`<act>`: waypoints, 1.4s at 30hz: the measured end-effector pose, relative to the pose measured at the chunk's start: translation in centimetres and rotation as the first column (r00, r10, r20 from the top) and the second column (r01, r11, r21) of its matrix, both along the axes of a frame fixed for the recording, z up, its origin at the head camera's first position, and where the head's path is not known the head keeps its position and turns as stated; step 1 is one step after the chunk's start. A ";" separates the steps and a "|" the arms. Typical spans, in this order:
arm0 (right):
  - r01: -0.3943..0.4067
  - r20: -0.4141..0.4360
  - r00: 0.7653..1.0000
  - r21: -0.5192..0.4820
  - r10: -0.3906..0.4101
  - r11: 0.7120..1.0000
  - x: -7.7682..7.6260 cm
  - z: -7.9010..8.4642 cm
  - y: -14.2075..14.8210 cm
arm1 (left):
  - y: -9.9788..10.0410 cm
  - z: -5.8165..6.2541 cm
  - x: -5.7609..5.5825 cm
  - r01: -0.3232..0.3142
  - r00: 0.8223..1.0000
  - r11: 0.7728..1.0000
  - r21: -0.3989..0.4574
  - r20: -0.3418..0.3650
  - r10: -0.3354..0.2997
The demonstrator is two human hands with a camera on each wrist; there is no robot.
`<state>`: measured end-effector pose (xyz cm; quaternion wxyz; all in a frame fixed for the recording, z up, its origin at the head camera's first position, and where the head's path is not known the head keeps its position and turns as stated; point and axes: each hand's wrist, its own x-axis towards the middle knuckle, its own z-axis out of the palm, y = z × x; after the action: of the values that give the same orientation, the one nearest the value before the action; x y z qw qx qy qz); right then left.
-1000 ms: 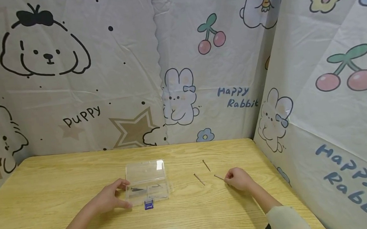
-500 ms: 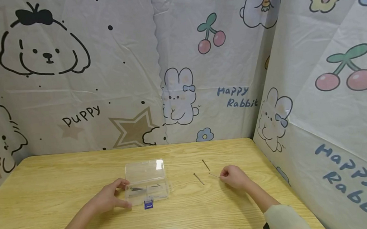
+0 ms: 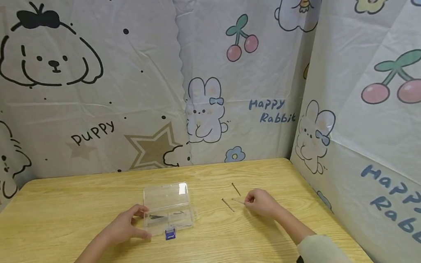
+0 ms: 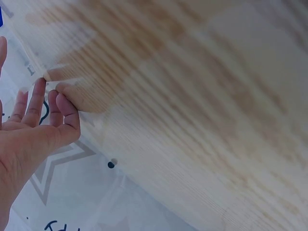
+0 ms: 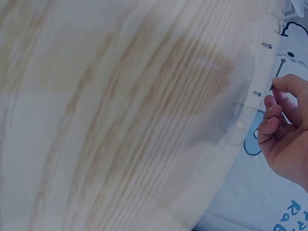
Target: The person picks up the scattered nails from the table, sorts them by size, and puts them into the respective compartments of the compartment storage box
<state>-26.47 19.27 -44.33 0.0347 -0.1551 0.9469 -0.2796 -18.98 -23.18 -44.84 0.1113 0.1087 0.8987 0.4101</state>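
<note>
A clear plastic storage box [image 3: 181, 224] lies on the table with its lid [image 3: 165, 196] raised back and a blue latch [image 3: 170, 233] at its front. Several dark, thin pieces lie in its compartments. My left hand [image 3: 123, 228] holds the box's left end, thumb at the near corner and fingertips farther back. Between thumb and fingertips, my right hand [image 3: 263, 203] pinches a nail [image 3: 238, 201], its head pointing left. In the right wrist view that nail [image 5: 279, 69] stands out past the fingertips. Two loose nails lie close by, one nail [image 3: 228, 205] nearer and one nail [image 3: 236, 189] farther back.
The wood-grain table [image 3: 212, 251] reaches back to a patterned curtain [image 3: 148, 91]. Another curtain [image 3: 382, 142] hangs along the right side, close to the table's right edge.
My right hand has moved left with the pinched nail, toward the two loose nails and the box. The left hand and box have stayed in place.
</note>
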 end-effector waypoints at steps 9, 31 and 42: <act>-0.064 -0.024 0.998 0.001 0.064 0.998 0.5 0.1 -1.4 | 0.1 0.1 0.0 -0.003 1.000 1.000 -0.002 -0.004 0.003; -0.157 -0.023 0.987 0.006 0.157 0.988 0.8 0.6 -5.1 | 0.0 0.1 0.0 0.001 1.000 1.000 0.006 0.027 -0.001; -0.198 -0.008 0.980 -0.017 0.198 0.980 1.1 1.0 -6.8 | 0.0 0.1 0.0 0.014 1.000 1.000 0.020 0.027 -0.014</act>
<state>-25.41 12.50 -43.36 0.0579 -0.2499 0.9244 -0.2824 -19.00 -23.22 -44.74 0.1251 0.1105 0.8922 0.4196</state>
